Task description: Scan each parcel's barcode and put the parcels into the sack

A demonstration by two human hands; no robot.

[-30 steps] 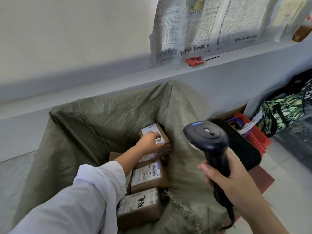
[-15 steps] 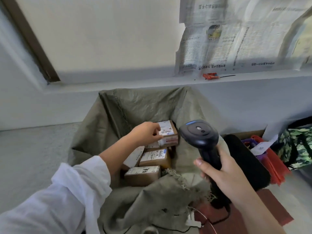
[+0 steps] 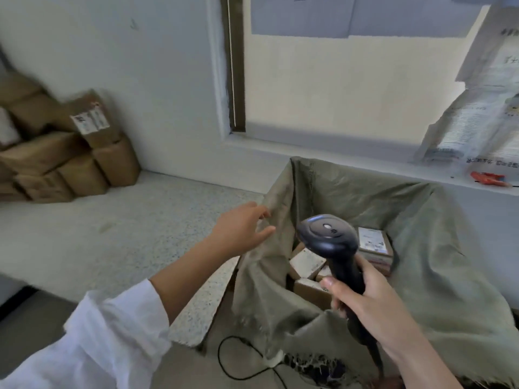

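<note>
An olive green sack (image 3: 438, 248) stands open at the right, with several brown parcels (image 3: 375, 244) bearing white labels lying inside. My right hand (image 3: 370, 307) grips the handle of a black barcode scanner (image 3: 327, 238), held over the sack's mouth. My left hand (image 3: 243, 227) is empty, its fingers loosely spread, hovering at the sack's left rim above the counter. A pile of brown parcels (image 3: 64, 155) is stacked against the wall at the far left, one showing a white label.
A speckled grey counter (image 3: 112, 234) stretches between the pile and the sack. A black cable (image 3: 238, 360) loops below the sack. Newspaper (image 3: 477, 119) hangs on the window at the right, and a red object (image 3: 487, 178) lies on the sill.
My left hand let go of the parcel in the sack and drew out to the left, over the sack's rim. The view swung left, revealing the parcel pile.
</note>
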